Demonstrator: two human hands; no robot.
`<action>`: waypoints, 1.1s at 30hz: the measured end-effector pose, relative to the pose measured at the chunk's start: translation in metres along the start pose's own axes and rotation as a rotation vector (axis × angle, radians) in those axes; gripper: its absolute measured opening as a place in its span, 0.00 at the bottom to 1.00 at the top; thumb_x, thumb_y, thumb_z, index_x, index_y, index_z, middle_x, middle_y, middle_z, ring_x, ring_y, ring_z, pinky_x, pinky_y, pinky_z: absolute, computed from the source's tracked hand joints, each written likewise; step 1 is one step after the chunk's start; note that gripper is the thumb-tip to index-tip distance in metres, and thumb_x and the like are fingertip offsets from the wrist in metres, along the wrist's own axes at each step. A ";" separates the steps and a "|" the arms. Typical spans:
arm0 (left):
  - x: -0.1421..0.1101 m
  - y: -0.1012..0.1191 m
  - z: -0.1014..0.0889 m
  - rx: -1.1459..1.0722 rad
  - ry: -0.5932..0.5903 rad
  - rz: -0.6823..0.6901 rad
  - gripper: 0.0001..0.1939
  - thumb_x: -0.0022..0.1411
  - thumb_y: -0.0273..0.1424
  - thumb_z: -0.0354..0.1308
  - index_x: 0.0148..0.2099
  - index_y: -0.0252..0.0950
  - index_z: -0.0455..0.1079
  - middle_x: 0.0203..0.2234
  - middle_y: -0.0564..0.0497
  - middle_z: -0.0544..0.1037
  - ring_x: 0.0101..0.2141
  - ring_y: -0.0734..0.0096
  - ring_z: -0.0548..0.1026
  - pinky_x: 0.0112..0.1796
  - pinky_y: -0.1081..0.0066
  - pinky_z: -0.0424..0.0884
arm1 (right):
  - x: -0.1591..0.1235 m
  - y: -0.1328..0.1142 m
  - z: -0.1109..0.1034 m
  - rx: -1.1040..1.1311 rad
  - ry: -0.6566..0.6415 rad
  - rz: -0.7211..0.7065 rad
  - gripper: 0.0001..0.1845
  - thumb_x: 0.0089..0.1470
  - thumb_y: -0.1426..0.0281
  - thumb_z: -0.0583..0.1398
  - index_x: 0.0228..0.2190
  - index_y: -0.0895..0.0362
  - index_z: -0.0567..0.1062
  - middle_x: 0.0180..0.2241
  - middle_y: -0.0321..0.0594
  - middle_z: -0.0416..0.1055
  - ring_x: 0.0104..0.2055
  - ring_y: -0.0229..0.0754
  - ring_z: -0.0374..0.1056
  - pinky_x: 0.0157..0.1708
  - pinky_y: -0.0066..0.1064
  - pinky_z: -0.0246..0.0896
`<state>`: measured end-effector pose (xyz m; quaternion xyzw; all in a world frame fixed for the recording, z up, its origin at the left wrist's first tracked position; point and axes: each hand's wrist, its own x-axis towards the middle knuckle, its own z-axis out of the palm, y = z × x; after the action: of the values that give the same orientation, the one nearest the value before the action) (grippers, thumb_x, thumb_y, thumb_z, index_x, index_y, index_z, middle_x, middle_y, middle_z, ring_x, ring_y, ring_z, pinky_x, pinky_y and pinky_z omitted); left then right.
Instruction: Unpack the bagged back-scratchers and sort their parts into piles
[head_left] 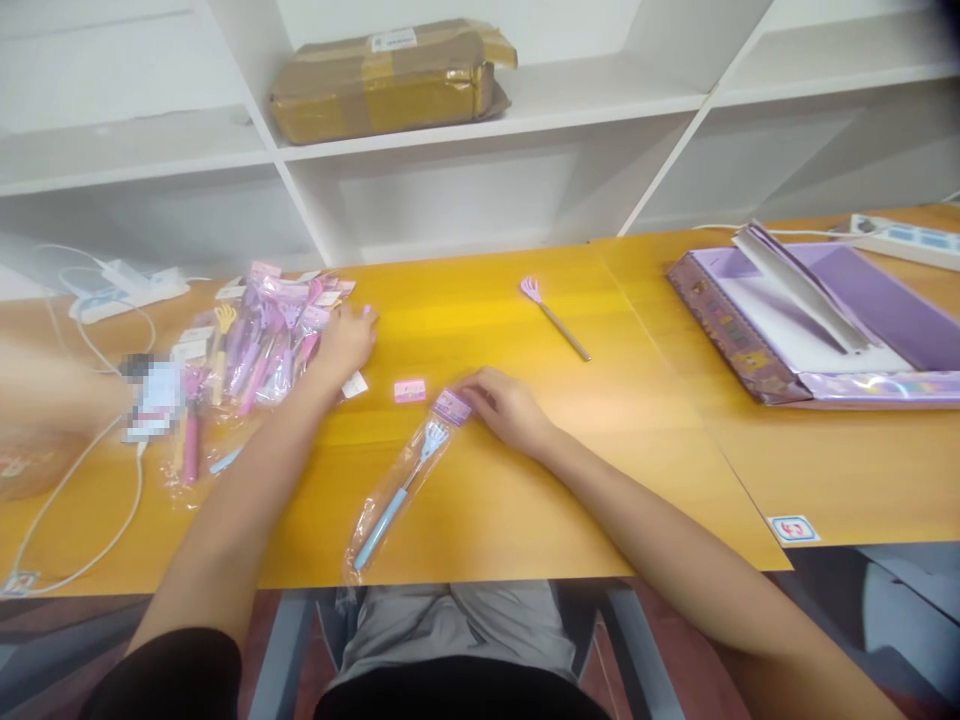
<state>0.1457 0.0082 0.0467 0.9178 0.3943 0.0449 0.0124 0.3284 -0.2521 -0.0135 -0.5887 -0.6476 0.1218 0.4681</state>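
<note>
My left hand [346, 342] is at the right edge of a pile of bagged back scratchers [262, 330]. Its fingers are curled, with a bit of purple showing beside them; what they grip is hidden. A blue back scratcher [397, 490] in a clear bag lies slanted in front of me. My right hand [510, 405] pinches the purple header card [452, 406] at the bag's top. Between the hands a small pink card [409, 391] lies flat on the table. Farther back is a bare back scratcher [555, 318] with a purple claw and metal rod.
At the right stands an open purple box [780, 386]. Power strips [127, 293] and white cables lie at the back left, near a blurred person's arm [60, 385] and a pixelated device [156, 398]. White shelves behind the table hold a taped carton [390, 85].
</note>
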 end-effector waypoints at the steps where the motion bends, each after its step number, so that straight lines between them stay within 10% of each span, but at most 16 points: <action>1: 0.005 0.005 0.003 -0.026 -0.029 -0.008 0.26 0.73 0.28 0.49 0.68 0.31 0.73 0.58 0.29 0.72 0.61 0.39 0.70 0.62 0.45 0.67 | 0.000 0.000 0.000 -0.002 0.001 -0.002 0.10 0.75 0.68 0.58 0.44 0.54 0.80 0.41 0.44 0.80 0.43 0.45 0.77 0.46 0.37 0.73; 9: 0.012 0.059 0.018 -0.134 -0.066 0.037 0.21 0.71 0.27 0.55 0.62 0.30 0.77 0.52 0.34 0.75 0.53 0.51 0.76 0.59 0.57 0.71 | 0.000 -0.002 -0.001 0.029 -0.002 0.003 0.10 0.74 0.68 0.58 0.44 0.55 0.80 0.42 0.44 0.80 0.43 0.44 0.76 0.47 0.37 0.72; 15: -0.059 0.072 -0.009 -0.389 0.090 0.078 0.25 0.79 0.42 0.49 0.69 0.37 0.70 0.55 0.36 0.76 0.57 0.47 0.75 0.63 0.48 0.67 | 0.002 -0.002 0.002 0.316 0.044 0.226 0.13 0.73 0.59 0.59 0.42 0.54 0.79 0.35 0.40 0.77 0.29 0.40 0.72 0.33 0.33 0.73; 21: -0.138 0.077 0.015 -1.232 -0.545 0.113 0.31 0.69 0.47 0.66 0.66 0.38 0.67 0.43 0.48 0.78 0.39 0.64 0.80 0.43 0.63 0.76 | 0.009 -0.006 -0.007 0.527 0.227 0.255 0.11 0.69 0.58 0.61 0.42 0.52 0.70 0.32 0.34 0.74 0.31 0.39 0.72 0.33 0.30 0.71; 29: -0.151 0.077 0.032 -1.538 -0.615 0.059 0.29 0.60 0.29 0.66 0.64 0.35 0.71 0.34 0.52 0.78 0.30 0.72 0.74 0.33 0.74 0.69 | 0.007 -0.011 -0.025 0.561 -0.097 0.347 0.19 0.68 0.52 0.63 0.41 0.55 0.78 0.38 0.41 0.78 0.38 0.43 0.74 0.40 0.36 0.74; 33: -0.157 0.069 0.031 -1.502 -0.671 0.048 0.28 0.67 0.36 0.66 0.67 0.36 0.70 0.28 0.56 0.74 0.24 0.75 0.70 0.28 0.74 0.66 | 0.005 -0.015 -0.024 0.609 -0.221 0.337 0.22 0.65 0.48 0.66 0.40 0.56 0.80 0.41 0.43 0.78 0.42 0.44 0.75 0.44 0.37 0.75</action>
<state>0.0905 -0.1530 0.0086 0.6377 0.2149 0.0204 0.7395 0.3374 -0.2612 0.0124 -0.5042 -0.5221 0.4474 0.5225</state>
